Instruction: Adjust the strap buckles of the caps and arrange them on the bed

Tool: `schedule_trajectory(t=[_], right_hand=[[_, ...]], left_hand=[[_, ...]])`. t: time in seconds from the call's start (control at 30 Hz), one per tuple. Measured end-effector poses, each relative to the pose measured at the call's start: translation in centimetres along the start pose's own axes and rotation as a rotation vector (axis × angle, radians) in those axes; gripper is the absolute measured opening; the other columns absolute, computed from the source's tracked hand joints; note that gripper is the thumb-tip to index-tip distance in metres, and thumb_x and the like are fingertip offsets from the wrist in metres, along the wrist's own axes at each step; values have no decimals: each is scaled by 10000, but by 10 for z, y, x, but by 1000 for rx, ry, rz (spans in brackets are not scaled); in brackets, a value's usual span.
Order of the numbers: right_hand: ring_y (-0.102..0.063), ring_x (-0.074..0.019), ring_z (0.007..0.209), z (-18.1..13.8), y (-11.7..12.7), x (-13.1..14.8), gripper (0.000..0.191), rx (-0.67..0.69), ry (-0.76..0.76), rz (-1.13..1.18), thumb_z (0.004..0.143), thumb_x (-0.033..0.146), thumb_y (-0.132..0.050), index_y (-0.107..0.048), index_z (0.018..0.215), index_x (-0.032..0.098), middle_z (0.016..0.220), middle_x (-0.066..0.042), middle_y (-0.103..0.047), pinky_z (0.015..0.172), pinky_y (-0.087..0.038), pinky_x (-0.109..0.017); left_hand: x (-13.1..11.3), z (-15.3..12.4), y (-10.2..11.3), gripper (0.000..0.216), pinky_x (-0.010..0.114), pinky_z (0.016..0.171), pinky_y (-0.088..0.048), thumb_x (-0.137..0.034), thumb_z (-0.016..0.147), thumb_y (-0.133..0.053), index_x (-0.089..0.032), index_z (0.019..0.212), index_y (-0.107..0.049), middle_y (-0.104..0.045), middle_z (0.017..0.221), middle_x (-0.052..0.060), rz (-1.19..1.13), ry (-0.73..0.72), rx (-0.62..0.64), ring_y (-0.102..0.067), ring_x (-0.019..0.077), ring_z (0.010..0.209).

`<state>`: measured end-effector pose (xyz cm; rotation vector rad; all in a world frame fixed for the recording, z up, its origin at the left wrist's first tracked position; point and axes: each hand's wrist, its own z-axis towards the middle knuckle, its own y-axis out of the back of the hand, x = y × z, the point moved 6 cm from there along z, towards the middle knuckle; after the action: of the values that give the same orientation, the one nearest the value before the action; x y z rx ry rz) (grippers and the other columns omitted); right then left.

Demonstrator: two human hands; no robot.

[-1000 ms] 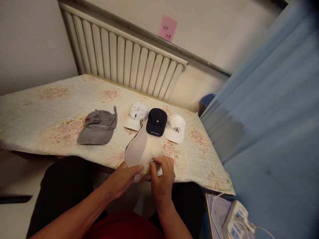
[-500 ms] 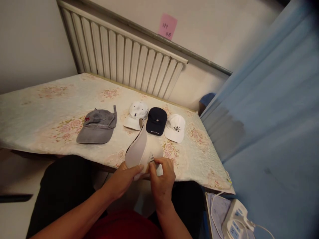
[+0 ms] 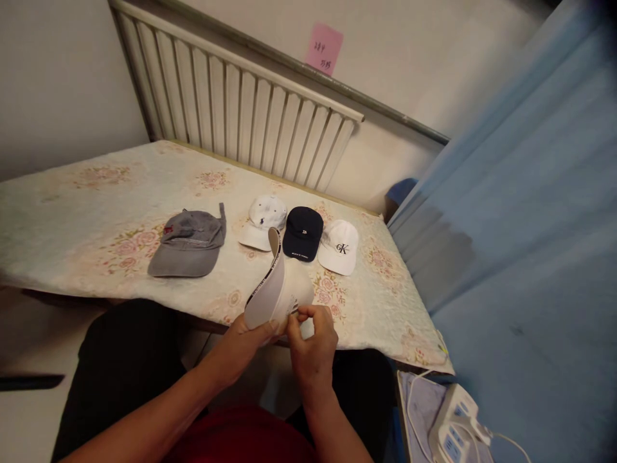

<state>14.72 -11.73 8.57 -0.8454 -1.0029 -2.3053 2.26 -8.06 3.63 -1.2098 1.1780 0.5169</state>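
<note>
I hold a beige cap [image 3: 276, 292] upside down over the near edge of the table [image 3: 77, 218], its brim pointing away from me. My left hand [image 3: 241, 344] grips the cap from below and the left, thumb against its side. My right hand [image 3: 313, 344] pinches the small strap or buckle at the cap's back between thumb and fingers. Further back on the table lie a grey cap [image 3: 190, 243], a white cap [image 3: 263, 222], a navy cap [image 3: 301, 233] and a white cap with a black logo [image 3: 340, 247].
A floral cloth covers the table. A white radiator [image 3: 241, 106] stands behind it, with a pink note [image 3: 324, 49] on the wall. A blue curtain [image 3: 520, 212] hangs at the right. A white power strip with cable [image 3: 456, 427] lies at the lower right.
The beige cap has been tilted a little more upright and drawn slightly towards me. My right fingers have shifted along the strap at its back.
</note>
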Motion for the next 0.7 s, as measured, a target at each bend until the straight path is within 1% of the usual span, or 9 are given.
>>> schedule_trajectory(t=[0.3,0.5,0.7], right_hand=[[-533,-168,722,1,0,-1,58,4,-15,6,747,146,-599,-571,776,189,717,5,-551,698,-430,-295],[-537,-171,742,0,2,0,76,-14,-15,18,751,156,-607,-586,818,188,737,0,-560,720,-437,-303],[-534,-172,734,0,1,1,56,-8,-9,1,755,151,-594,-575,787,192,727,0,-558,709,-435,-304]], left_hand=[[1,1,1,186,261,729,-466,-299,760,-672,-173,892,-707,-704,793,17,-6,0,-13,-596,161,751],[5,0,5,228,269,770,-477,-301,763,-679,-181,955,-707,-717,902,33,-16,-9,-32,-609,170,827],[9,1,5,295,314,845,-483,-303,763,-679,-165,1024,-692,-719,986,69,-31,15,-27,-626,209,926]])
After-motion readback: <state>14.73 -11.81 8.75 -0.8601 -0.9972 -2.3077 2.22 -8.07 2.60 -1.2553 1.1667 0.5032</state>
